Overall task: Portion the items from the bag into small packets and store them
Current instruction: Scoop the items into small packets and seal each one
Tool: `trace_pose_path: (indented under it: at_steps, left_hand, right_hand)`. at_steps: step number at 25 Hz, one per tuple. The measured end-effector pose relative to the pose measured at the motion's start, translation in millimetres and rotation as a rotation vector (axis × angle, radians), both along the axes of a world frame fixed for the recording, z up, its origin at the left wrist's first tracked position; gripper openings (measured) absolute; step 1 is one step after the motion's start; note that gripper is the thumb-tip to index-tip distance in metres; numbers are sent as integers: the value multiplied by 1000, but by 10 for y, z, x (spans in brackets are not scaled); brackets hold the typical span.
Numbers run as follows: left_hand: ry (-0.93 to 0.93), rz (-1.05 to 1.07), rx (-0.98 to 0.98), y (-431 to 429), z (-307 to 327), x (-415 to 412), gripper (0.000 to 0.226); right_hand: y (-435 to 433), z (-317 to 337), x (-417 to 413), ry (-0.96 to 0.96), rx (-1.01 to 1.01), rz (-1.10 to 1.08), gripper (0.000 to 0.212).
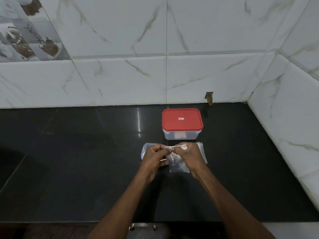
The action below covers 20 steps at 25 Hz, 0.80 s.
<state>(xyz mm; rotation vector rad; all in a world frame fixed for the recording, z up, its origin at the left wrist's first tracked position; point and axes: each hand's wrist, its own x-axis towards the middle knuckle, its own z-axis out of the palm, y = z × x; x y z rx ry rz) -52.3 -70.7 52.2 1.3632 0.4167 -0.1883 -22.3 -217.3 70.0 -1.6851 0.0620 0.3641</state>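
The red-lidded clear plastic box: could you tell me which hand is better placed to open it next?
Probably the right hand: it lies straight before the red-lidded clear plastic box; the left hand lies left of it. Both pinch the small clear packet.

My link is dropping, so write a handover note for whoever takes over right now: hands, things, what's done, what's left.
Left hand and right hand both pinch the top edge of one small packet above the countertop.
Bag lies under the left hand, spare packets under the right. Container stands behind, red lid on.
Done: packet seemingly being sealed; contents unclear.
Left: close it, open the container, store it, portion more.
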Motion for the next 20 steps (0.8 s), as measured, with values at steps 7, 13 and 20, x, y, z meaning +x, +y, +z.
trace_pose_path:
  at_steps: [7, 13, 20]
  left_hand:
    - [5, 109, 106, -18, 24, 59, 15]
    - [-10, 40, -43, -21, 16, 0, 7]
    - [-7, 113, 136, 0, 1, 0, 14]
  right_hand:
    - [-15, -35, 28, -41, 28, -45, 8]
    - [47, -70, -19, -92, 48, -52, 13]
    - [26, -90, -101, -2, 165, -32, 6]
